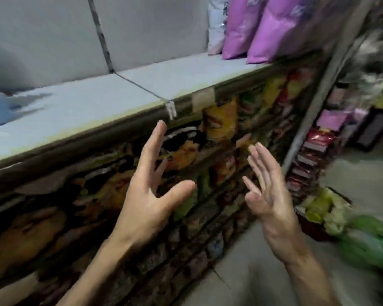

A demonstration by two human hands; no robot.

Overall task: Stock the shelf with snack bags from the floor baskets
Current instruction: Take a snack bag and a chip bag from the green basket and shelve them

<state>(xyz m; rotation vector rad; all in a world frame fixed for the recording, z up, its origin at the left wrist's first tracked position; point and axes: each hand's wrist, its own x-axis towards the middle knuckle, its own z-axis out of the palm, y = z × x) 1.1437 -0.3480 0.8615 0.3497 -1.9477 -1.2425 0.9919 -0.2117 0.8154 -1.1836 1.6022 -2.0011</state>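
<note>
Past the right end of the shelf (142, 89), green snack bags (327, 213) sit on the floor; they look light and puffy, so hold their sides gently. Under the shelf edge, left hand (146, 195) and right hand (270, 195) spread empty.

Dim shop aisle: grey concrete floor (252, 279), pale grey back panels (42, 40), slanted metal upright (315, 107).

Lower-shelf snack bags (219, 122) motion-blurred, floor basket (318, 230) smeared, purple bags (274, 29) cropped by top edge
</note>
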